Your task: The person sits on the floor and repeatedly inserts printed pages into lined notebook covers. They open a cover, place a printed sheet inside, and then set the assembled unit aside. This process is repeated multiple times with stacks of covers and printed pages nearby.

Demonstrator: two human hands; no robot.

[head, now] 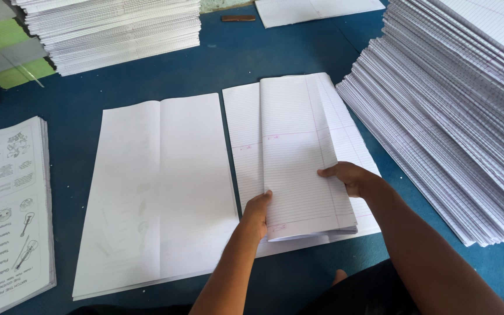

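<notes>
A folded bundle of ruled sheets (296,151) lies lengthwise on an open ruled sheet (241,134) on the blue table. My left hand (258,211) grips the bundle's near left edge, thumb on top. My right hand (350,177) presses on the bundle's right edge with bent fingers. To the left lies a large blank white folded sheet (158,186), apart from both hands.
A tall fanned stack of ruled sheets (456,111) fills the right side. Another stack of sheets (115,29) stands at the back left, beside green and grey card (7,52). Printed picture sheets (7,210) lie at the left edge. The blue table (246,52) shows between them.
</notes>
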